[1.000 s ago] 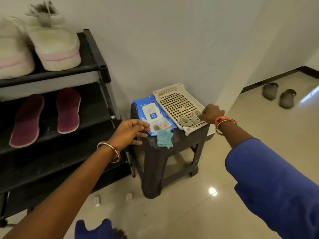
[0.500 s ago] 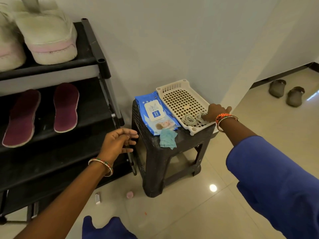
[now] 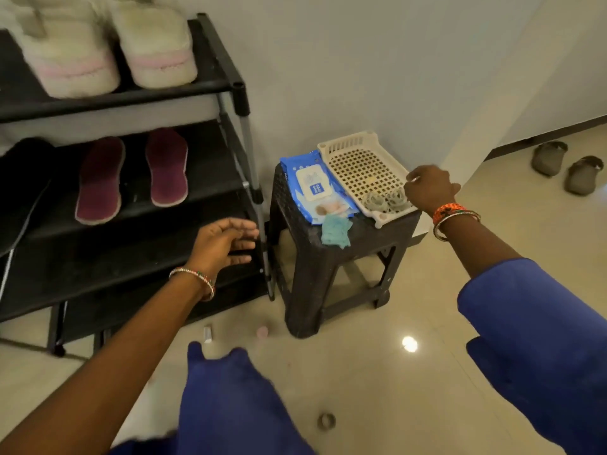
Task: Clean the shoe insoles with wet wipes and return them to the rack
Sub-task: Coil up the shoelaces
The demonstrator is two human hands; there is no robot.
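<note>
Left hand: the left hand (image 3: 226, 241) hangs in front of the rack's lower shelf, fingers loosely spread, holding nothing.
Right hand: the right hand (image 3: 428, 188) sits at the right edge of the white basket (image 3: 358, 159), fingers curled; whether they pinch anything I cannot tell.
Insoles: two maroon insoles (image 3: 100, 180) lie side by side on the middle shelf of the shoe rack (image 3: 230, 83), apart from each other and from both hands.
Wipes: the blue wet-wipe pack (image 3: 313, 187) lies on the black stool (image 3: 331, 274) beside the basket, with a crumpled teal wipe (image 3: 335, 229) at the stool's front edge.
Risk, stool: the basket overhangs the stool's right corner; a tug from the right hand could probably tip it off.
Risk, wipe: the teal wipe droops over the edge and may slide to the floor if brushed.
Risk, rack: the metal upright (image 3: 251, 172) stands between the left hand and the stool.
Room: open floor lies in front of and to the right of the stool; the shelf mouth looks low for reaching the insoles.
</note>
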